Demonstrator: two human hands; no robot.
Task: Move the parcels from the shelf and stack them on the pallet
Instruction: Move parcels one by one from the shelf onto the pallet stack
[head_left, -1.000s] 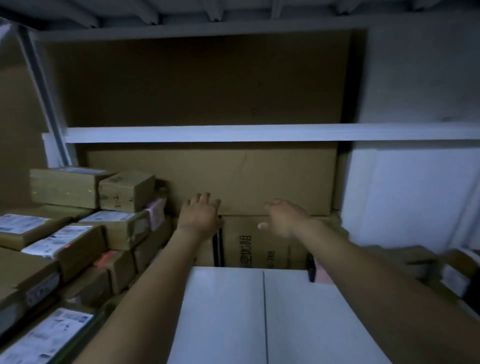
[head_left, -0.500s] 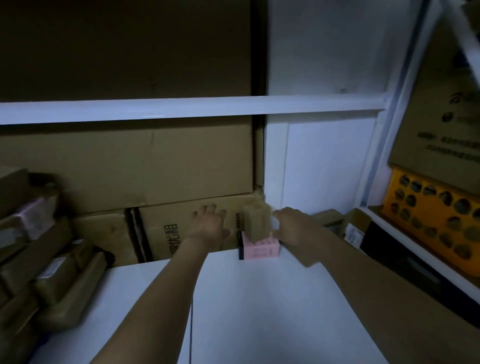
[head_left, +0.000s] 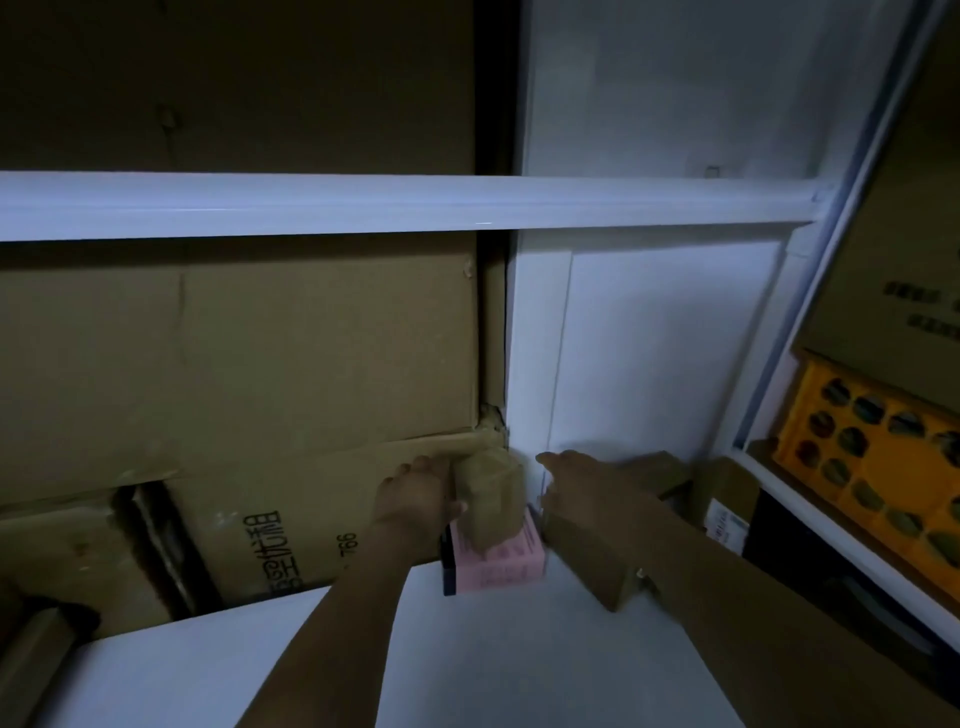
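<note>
At the far left, big brown corrugated cartons fill the back of the white shelf. Our left hand grips the left side of the small tan cardboard parcel, thumb on its near face, fingers curled behind it. That parcel stands on a flat pink printed box at the back of the shelf, close to the white wall panel. Our right hand reaches in from the other side, fingers stretched straight and holding nothing; we cannot tell whether its fingertips touch the tan parcel. Under its wrist lies a longer brown cardboard parcel. Further right sit small labelled parcels and a yellow plastic crate.

We judge the tan parcel light and stiff, its taped card perhaps a little slick. Pressing its two opposite side faces between our hands looks safest, lifting straight up so the pink box is not dragged along. The thin pink box likely needs fingers under its edges.
</note>
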